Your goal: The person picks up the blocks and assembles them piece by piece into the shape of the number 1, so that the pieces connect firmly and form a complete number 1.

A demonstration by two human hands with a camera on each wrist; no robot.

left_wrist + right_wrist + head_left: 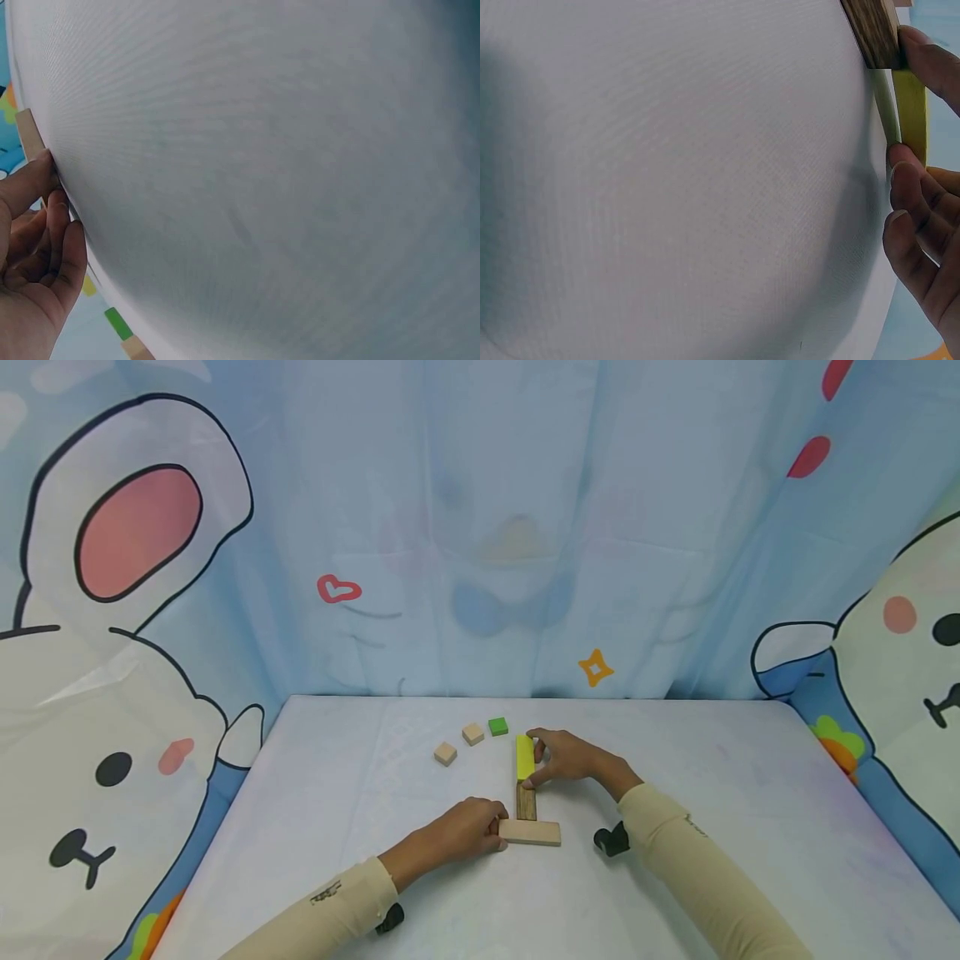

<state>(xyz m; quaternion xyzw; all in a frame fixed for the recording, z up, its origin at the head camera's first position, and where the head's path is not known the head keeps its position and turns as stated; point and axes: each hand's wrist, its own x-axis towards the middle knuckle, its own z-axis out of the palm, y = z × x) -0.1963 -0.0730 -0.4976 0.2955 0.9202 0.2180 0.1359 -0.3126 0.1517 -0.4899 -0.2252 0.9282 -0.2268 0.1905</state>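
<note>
Head view: the left hand (465, 831) covers the left end of the pale plank (531, 833). The left sleeve (311, 918) and right sleeve (705, 877) exceed the bottom edge; the print (326, 892) on the former is too small to read. Left wrist view: the left and bottom edges crop the left hand. Right wrist view: the right hand (567, 757), cropped at the right edge, hides parts of the yellow block (524, 758); the top edge crops the dark wood block (527, 803).

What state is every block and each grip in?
Left grip, pinching the pale block
Right grip, pinching the yellow block
Pale block, crosswise, held at its left end
Yellow block, lengthwise, held at both ends
Brown block, between yellow and pale blocks
Green block, untouched
Two wooden cubes, apart, untouched
</note>
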